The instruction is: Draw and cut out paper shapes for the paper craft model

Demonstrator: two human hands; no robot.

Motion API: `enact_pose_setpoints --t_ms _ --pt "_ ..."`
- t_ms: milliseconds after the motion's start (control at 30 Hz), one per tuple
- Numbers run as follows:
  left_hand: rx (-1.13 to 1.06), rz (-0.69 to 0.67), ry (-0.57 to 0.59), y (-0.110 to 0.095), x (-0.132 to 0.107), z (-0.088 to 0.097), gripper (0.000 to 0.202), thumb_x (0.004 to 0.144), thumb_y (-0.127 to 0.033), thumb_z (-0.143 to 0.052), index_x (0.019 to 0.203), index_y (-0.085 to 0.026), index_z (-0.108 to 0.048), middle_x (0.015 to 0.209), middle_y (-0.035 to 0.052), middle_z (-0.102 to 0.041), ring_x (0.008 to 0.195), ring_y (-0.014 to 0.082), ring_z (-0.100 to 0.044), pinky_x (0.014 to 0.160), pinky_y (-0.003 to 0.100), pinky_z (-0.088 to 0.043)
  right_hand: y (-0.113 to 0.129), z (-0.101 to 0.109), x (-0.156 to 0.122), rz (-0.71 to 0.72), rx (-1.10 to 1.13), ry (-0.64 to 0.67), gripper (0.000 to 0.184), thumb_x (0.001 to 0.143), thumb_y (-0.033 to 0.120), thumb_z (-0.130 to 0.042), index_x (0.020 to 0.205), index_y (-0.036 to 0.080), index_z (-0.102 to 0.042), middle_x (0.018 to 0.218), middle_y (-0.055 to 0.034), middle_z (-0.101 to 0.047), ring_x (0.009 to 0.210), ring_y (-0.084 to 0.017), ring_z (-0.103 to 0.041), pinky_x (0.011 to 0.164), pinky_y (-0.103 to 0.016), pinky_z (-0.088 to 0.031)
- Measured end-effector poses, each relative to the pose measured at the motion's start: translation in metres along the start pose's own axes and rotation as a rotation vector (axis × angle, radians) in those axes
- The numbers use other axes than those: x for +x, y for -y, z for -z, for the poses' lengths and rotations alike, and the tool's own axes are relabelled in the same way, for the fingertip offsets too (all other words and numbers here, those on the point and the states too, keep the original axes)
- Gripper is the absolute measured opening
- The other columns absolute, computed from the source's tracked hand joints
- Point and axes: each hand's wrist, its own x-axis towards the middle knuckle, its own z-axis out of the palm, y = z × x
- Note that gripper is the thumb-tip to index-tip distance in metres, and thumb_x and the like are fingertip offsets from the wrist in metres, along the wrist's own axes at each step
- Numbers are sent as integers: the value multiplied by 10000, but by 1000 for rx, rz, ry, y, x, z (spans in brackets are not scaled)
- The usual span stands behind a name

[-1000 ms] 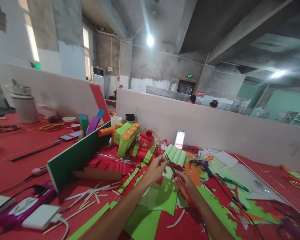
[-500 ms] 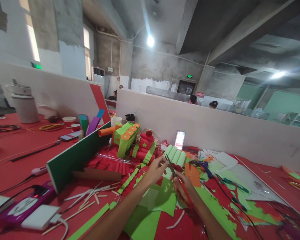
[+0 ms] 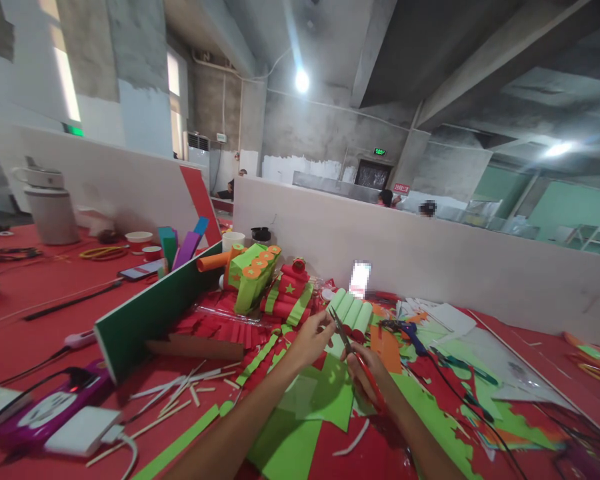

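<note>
My right hand [image 3: 364, 375] is wrapped round a pair of red-handled scissors [image 3: 344, 337], whose dark blades point up and away from me. Close to the blade tips, the fingers of my left hand [image 3: 314, 341] are pinched together; what they hold, if anything, is too small to make out. Light green paper [image 3: 325, 393] lies on the table below both hands. Just beyond the blades, pale green paper rolls [image 3: 351, 311] rest side by side. To the left of them stand a red rolled-paper model with green bands [image 3: 289, 293] and a green paper model with orange discs [image 3: 254, 270].
A glue gun [image 3: 413, 335] with a black cable lies to the right among paper scraps. A dark green board [image 3: 155, 310] stands at left, with a purple power strip [image 3: 55, 407] beyond it. A lit phone [image 3: 360, 279] leans on the white partition [image 3: 430, 260]. Wooden sticks [image 3: 173, 407] lie loose.
Both hands and the scissors hold almost the same position. The view has shifted very slightly. In the background, a person's arm or hand now shows beside their head.
</note>
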Motion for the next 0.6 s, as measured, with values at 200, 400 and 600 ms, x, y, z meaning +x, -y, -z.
enact_pose_setpoints --t_ms 200,400,600 --pt "-10 3 -3 -3 0 0 180 842 -317 -527 735 -174 -508 679 -32 -527 543 101 -552 532 212 -438 2 -2 -1 -10 -28 -37 470 870 661 -487 810 197 -527 521 74 -386 374 -73 -316 362 -193 -248" --pt "-29 18 -7 -6 -1 -1 193 819 -337 -544 725 -171 -517 683 -26 -543 544 101 -550 546 218 -448 1 -6 -2 -14 -6 -68 478 848 677 -505 788 203 -537 515 72 -370 376 -78 -313 355 -192 -246" --pt "-23 28 -3 -3 1 1 212 812 -363 -550 721 -175 -516 692 -23 -554 549 102 -553 559 224 -455 -9 -6 2 -45 -3 -93 504 805 710 -529 777 207 -552 514 58 -413 360 -80 -334 346 -196 -249"
